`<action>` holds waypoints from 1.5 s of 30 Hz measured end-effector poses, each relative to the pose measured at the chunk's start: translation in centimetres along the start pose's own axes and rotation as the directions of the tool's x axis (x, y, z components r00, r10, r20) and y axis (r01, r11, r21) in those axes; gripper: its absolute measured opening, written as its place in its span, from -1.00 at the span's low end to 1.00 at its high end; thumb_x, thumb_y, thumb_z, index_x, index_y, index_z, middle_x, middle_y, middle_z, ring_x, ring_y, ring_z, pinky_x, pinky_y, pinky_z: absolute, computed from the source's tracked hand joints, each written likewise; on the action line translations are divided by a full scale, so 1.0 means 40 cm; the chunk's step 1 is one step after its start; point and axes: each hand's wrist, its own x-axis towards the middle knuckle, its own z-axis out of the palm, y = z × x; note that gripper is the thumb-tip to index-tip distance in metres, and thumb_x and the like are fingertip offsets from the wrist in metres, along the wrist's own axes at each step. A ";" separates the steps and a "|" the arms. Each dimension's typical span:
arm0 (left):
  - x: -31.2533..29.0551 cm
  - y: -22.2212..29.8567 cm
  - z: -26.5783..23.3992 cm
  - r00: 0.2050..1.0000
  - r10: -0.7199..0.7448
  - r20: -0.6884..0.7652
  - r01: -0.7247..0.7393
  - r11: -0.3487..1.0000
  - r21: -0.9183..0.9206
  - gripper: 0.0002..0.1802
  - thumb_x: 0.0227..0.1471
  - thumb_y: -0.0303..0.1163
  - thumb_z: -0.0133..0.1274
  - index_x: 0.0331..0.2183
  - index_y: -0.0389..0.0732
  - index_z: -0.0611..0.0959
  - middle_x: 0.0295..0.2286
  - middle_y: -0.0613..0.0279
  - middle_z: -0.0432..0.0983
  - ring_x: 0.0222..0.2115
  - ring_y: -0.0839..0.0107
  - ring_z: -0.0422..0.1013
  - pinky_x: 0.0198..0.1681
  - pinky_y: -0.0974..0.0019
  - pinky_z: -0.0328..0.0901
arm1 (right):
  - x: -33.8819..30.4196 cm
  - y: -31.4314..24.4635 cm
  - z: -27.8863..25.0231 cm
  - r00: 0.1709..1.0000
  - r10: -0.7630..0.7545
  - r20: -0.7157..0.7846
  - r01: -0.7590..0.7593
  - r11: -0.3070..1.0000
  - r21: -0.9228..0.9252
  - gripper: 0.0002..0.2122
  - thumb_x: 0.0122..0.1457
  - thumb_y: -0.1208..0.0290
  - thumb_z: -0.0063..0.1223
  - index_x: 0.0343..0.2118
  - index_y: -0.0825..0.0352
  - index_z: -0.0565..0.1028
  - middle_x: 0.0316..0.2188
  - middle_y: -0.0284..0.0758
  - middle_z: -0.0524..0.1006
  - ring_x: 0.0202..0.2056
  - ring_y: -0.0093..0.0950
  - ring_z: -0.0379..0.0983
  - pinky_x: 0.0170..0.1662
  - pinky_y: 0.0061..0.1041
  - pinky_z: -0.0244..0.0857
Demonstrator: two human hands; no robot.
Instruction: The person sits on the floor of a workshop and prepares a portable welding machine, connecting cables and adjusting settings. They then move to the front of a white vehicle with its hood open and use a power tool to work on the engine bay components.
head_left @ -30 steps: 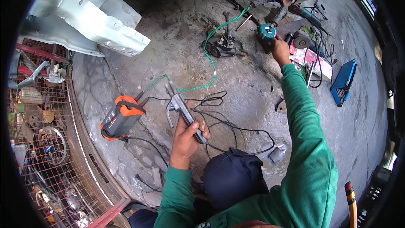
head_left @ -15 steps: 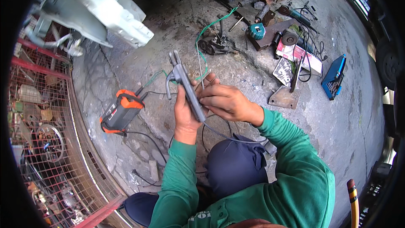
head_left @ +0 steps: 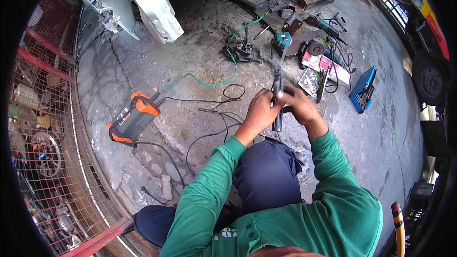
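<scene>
My left hand and my right hand are both closed around a dark grey welding electrode holder in front of my knee. It points away from me, and its jaw end lies beyond my fingers. From that end a thin grey welding rod seems to stick out toward the teal tape measure on the floor behind. Blur hides how the rod sits in the jaws. A dark cable trails from the near end of the holder down by my knee.
An orange and black welding machine stands at left, with a green cable and black cables across the concrete. Pale metal vehicle part overhangs far left; red mesh fence borders the left. An angle grinder, blue case and scattered tools lie right.
Both hands have carried the electrode holder to the right and turned it to point straight away from me. My right hand has gone from pinching the thin rod to gripping the holder.
</scene>
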 end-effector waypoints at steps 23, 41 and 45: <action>-0.054 0.006 -0.250 0.910 0.050 -0.411 -0.259 0.843 -0.471 -0.45 0.27 -0.52 -0.16 0.27 -0.26 0.30 -0.11 0.00 0.57 -0.31 0.44 0.49 -0.14 0.33 0.39 | -0.087 -0.103 -0.104 0.995 -0.070 0.075 0.075 0.994 -0.075 -0.30 -0.21 0.39 0.22 0.13 0.44 0.40 -0.17 -0.31 0.53 -0.09 -0.47 0.43 0.05 -0.49 0.29; 0.018 -0.054 -0.283 0.922 -0.339 -0.189 -0.220 -0.053 -0.974 -0.72 0.23 -0.26 0.03 -0.12 -0.24 0.57 -0.40 0.27 0.41 -0.47 0.46 0.26 -0.35 0.33 0.19 | -0.003 0.126 -0.018 0.916 0.082 0.394 -0.220 0.921 0.322 -0.62 0.28 0.24 0.08 -0.07 0.54 0.46 -0.44 -0.14 0.58 -0.45 -0.33 0.58 -0.31 -0.41 0.46; 0.032 -0.066 -0.302 0.870 -0.366 -0.330 -0.368 -0.038 -0.929 -0.75 0.28 -0.21 0.03 -0.26 -0.20 0.57 -0.48 0.30 0.36 -0.52 0.46 0.23 -0.41 0.34 0.15 | 0.021 0.127 0.015 0.863 0.035 0.503 -0.258 0.888 0.381 -0.61 0.21 0.28 0.10 -0.09 0.58 0.47 -0.46 -0.13 0.58 -0.50 -0.30 0.56 -0.37 -0.38 0.46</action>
